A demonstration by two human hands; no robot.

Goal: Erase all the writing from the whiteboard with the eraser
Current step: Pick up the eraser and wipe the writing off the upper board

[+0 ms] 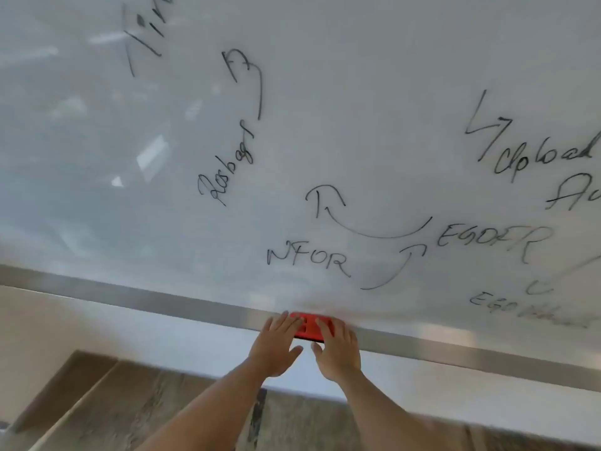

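Both hands, left hand (276, 348) and right hand (338, 349), fingers flat, press red rectangular eraser (310, 327) at near edge of white glossy whiteboard (357, 125); erasing barely begun; next: sweep far over black marker writing (309, 260).

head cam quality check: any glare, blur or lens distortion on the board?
Head view: pale ceiling-light reflections wash the whiteboard on its left; writing near the right edge, low down, is smeared and unreadable; the metal frame strip bows from wide-angle distortion; both hands, left hand and right hand, on the red eraser are slightly soft.

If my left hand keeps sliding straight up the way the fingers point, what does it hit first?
Probably the word NFOR, the nearest writing above the left hand on the whiteboard. The fingers already rest on the red eraser.
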